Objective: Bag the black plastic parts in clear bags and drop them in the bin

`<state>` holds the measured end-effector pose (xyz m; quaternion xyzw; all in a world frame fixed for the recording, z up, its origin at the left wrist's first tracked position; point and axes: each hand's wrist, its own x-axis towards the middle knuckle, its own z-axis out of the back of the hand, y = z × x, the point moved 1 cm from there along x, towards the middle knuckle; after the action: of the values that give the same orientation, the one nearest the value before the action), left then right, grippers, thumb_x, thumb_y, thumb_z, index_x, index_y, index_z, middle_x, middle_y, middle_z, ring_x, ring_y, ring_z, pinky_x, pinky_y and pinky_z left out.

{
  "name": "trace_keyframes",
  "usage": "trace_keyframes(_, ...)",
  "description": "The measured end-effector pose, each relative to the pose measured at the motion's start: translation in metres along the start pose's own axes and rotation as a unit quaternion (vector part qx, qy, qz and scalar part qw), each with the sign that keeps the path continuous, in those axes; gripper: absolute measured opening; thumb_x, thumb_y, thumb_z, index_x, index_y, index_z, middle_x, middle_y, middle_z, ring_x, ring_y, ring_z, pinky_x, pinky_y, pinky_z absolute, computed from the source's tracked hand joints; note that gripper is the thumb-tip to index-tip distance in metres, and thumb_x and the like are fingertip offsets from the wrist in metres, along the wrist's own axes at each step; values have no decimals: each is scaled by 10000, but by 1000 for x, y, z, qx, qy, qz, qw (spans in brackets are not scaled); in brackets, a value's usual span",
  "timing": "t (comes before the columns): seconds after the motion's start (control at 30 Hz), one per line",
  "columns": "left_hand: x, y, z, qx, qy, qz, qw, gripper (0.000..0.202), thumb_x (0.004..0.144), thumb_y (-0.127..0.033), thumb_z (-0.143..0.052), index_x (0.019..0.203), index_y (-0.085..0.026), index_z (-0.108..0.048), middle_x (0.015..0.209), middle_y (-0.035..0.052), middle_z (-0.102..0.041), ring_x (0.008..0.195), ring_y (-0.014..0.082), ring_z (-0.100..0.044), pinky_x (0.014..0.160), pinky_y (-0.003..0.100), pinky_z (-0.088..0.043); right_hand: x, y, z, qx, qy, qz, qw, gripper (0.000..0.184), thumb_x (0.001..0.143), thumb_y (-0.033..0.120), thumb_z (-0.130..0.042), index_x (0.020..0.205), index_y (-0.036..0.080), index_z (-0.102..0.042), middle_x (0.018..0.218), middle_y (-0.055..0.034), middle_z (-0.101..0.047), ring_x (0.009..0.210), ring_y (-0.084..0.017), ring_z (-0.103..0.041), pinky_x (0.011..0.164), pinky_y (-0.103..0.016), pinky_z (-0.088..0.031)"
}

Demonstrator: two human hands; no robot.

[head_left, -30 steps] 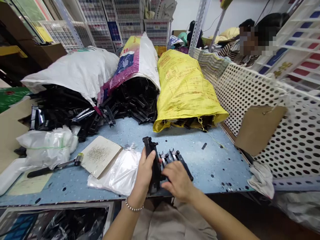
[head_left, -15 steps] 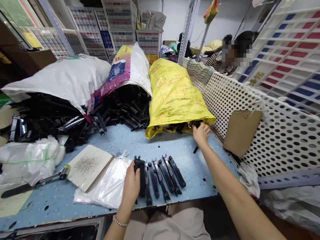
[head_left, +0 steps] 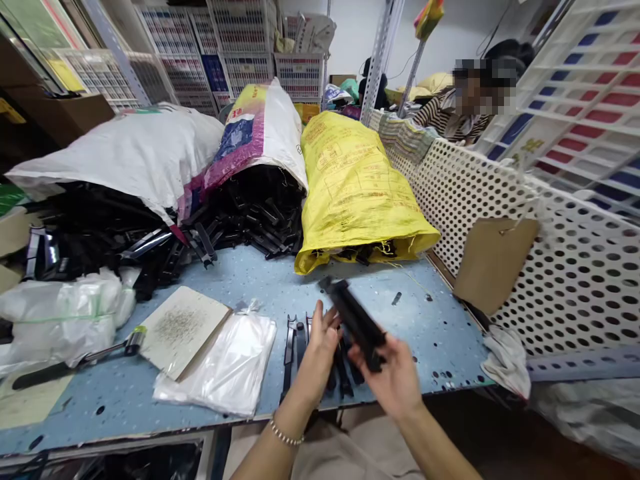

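1. Nearest the camera, the right hand (head_left: 395, 380) is closed around the lower end of a long black part (head_left: 353, 317). The part is held tilted above the front of the blue table (head_left: 240, 280), its far end raised toward the sacks.
2. Just to the left, the left hand (head_left: 317, 353) is held open with fingers spread, laid over a row of black parts (head_left: 291, 347) lying side by side on the table. Nothing is gripped by it. A beaded bracelet (head_left: 286, 437) is worn on its wrist.
3. Left of the row, a clear plastic bag (head_left: 220, 363) is laid flat, with a speckled board (head_left: 180, 327) beside it and a hammer-like tool (head_left: 75, 363) further left.
4. At the table's right edge, a crumpled cloth (head_left: 507, 363) is draped beside a perforated white panel (head_left: 500, 200), against which a cardboard piece (head_left: 495, 263) is seen.
5. Farther back, a yellow sack (head_left: 357, 187), a pink-and-white sack (head_left: 260, 127) and a white sack (head_left: 125, 153) are laid side by side, with loose black parts (head_left: 250, 220) spilled from their mouths.
6. Behind the panel, another person's striped sleeve (head_left: 440, 117) is seen.
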<state>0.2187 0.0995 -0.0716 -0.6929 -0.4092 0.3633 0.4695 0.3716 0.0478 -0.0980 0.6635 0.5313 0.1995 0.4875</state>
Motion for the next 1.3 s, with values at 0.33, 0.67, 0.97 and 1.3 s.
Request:
trace_keyframes(0.33, -23, -16, -12, 238, -52, -99, 965, 616, 939, -441, -386, 1464, -229, -142, 1523, 111, -258, 1404, 235, -246, 1143, 418, -243, 21, 35, -51, -433, 97, 327, 835, 358, 903, 520, -399, 743, 220, -510, 755, -24, -505, 780, -199, -458, 795, -380, -381)
trace_keyframes(0.67, -21, -28, 19, 235, -81, -69, 966, 529, 945, -433, -371, 1403, -201, -244, 1410, 121, -414, 1324, 229, -379, 1096, 400, -296, 20, 30, -70, -386, 218, 188, 877, 292, 941, 463, -377, 888, 218, -527, 753, -3, -536, 703, -164, -514, 680, -310, -437)
trace_keyframes(0.97, -29, -48, 16, 293, -72, -53, 952, 551, 925, -414, -415, 1411, -203, -263, 1461, 119, -364, 1356, 247, -329, 1119, 427, -250, 30, 57, -63, -647, 265, 536, 473, 251, 949, 204, -379, 1141, 177, -538, 940, -113, -646, 787, -215, -560, 701, -365, -434)
trace_keyframes(1.3, -30, -41, 22, 217, -32, 2, 976, 500, 904, -410, -429, 1365, -218, -417, 1369, 83, -509, 1311, 287, -401, 1092, 458, -313, 44, 70, -63, -613, 426, 532, 400, 233, 952, 257, -398, 905, 176, -612, 728, -63, -598, 660, -178, -507, 587, -317, -392)
